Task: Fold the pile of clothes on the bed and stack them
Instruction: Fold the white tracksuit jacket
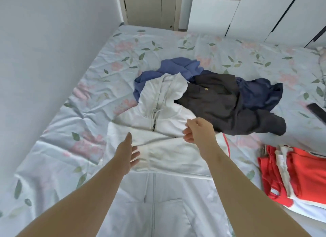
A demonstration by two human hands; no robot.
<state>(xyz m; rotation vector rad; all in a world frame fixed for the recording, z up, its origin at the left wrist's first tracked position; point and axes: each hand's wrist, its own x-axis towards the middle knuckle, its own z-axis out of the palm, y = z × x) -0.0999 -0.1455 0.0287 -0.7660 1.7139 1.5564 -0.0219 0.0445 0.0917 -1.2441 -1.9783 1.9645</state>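
Floral bedsheet (70,130) holds the white zip hoodie (164,159) near me, the unfolded pile (220,99) beyond it and a red-and-white folded stack (299,171) at the right. My left hand (126,153) is open with straight fingers over the hoodie. My right hand (197,130) curls at its fabric, but I cannot tell whether it grips.

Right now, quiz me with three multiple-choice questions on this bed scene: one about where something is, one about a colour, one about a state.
1. Where does the red and white stack lie?
A. To the right of the hooded jacket
B. Against the wall on the left
C. On top of the dark clothes

2. What colour is the hooded jacket?
A. Green
B. White
C. Yellow

3. How is the left hand?
A. Clenched in a fist
B. Gripping a hanger
C. Fingers straight, holding nothing

Answers:
1 A, the stack sits at the right edge of the view, beside the jacket.
2 B, its hood and body are plainly white.
3 C, its fingers are spread out over the jacket's folded part.
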